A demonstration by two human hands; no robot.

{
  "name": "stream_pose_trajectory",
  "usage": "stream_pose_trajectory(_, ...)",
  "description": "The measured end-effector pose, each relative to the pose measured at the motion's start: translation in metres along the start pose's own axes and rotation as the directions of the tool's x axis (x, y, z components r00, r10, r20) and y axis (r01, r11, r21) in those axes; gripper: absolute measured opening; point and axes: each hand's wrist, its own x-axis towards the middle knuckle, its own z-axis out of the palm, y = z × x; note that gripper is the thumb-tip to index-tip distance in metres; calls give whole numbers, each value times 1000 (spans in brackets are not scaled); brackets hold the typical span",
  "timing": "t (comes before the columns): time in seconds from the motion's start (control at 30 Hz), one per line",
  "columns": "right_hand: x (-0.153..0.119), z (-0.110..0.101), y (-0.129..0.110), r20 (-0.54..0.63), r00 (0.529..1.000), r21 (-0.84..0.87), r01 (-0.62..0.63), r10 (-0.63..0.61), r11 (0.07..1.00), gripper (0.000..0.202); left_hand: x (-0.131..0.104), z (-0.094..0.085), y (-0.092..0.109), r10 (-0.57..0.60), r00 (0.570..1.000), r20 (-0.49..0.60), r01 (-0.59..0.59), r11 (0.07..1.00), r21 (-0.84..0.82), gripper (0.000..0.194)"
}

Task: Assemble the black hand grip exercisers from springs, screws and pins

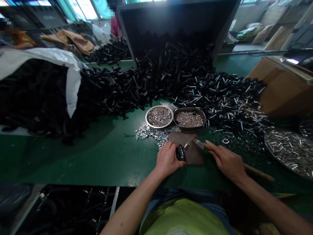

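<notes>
My left hand (168, 160) is closed around a small black plastic part (181, 153), pressing it down at the left of a brown square pad (195, 155). A metal coil spring (186, 146) sits at the part's upper right; whether it is joined to the part I cannot tell. My right hand (228, 163) grips a hammer by its wooden handle (260, 173), which sticks out behind the hand. The hammer's metal head (200, 144) is over the right side of the pad, apart from the black part.
Beyond the pad stand a round bowl (146, 117) and a dark dish (204, 122) of small metal pieces, with loose nuts (156, 133) beside them. Black parts (151, 78) are heaped behind. At right are a tray of pins (290, 153) and a cardboard box (281, 85).
</notes>
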Motion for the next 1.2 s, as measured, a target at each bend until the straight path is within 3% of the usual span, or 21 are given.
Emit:
stream_pose_trajectory(0.17, -7, 11, 34, -77, 996, -209, -69, 54, 975, 36, -7, -1, 6, -102, 991, -90, 81, 974, -212, 54)
stream_pose_trajectory(0.23, -3, 11, 32, -109, 992, -159, -73, 56, 985, 33, -11, -5, 12, -158, 978, -137, 98, 925, -368, 55)
stream_pose_trajectory(0.3, 3, 9, 19, -174, 984, -13, -39, 36, 999, 31, -15, -9, 18, -239, 962, -130, 127, 817, -562, 55)
stream_pose_trajectory(0.33, 7, 6, 11, -207, 978, 90, -5, 23, 996, 30, -16, -11, 21, -284, 955, -82, 154, 714, -683, 53)
stream_pose_trajectory(0.37, 10, 3, 1, -232, 973, 201, 34, 14, 979, 29, -17, -14, 23, -326, 945, 0, 192, 555, -810, 50)
stream_pose_trajectory(0.43, 16, -5, -20, -243, 970, 401, 85, 16, 912, 26, -19, -17, 26, -331, 906, 263, 303, 75, -950, 44)
stream_pose_trajectory(0.5, 19, -14, -39, -214, 976, 536, 82, 41, 840, 22, -19, -19, 26, -214, 846, 488, 383, -392, -836, 41)
stream_pose_trajectory(0.57, 21, -22, -54, -177, 983, 622, 72, 51, 780, 19, -20, -21, 24, -95, 807, 583, 400, -640, -657, 46)
stream_pose_trajectory(0.63, 22, -27, -63, -155, 987, 677, 75, 42, 732, 17, -21, -22, 21, -41, 806, 591, 376, -736, -563, 48)
stream_pose_trajectory(0.73, 22, -31, -68, -132, 991, 719, 76, 28, 691, 17, -23, -22, 17, -15, 813, 582, 352, -783, -512, 49)
stream_pose_trajectory(0.83, 23, -33, -73, -112, 993, 738, 59, 35, 673, 16, -22, -18, 16, -58, 818, 573, 343, -749, -566, 47)
stream_pose_trajectory(0.93, 26, -34, -82, -70, 998, 742, 53, -1, 669, 25, -22, -13, 24, -213, 834, 510, 329, -551, -767, 36)
stream_pose_trajectory(1.0, 29, -32, -89, -24, 997, 720, 72, -79, 690, 38, -23, -11, 32, -325, 855, 404, 286, -353, -891, 31)
stream_pose_trajectory(1.07, 33, -27, -94, -3, 992, 680, 92, -123, 727, 35, -25, -9, 39, -372, 872, 318, 243, -234, -941, 31)
stream_pose_trajectory(1.13, 39, -21, -94, 2, 998, 653, 45, -61, 756, 20, -24, -9, 43, -363, 875, 320, 246, -236, -940, 31)
stream_pose_trajectory(1.2, 44, -14, -94, 37, 998, 672, -56, 43, 738, 13, -22, -9, 42, -333, 854, 400, 307, -299, -904, 33)
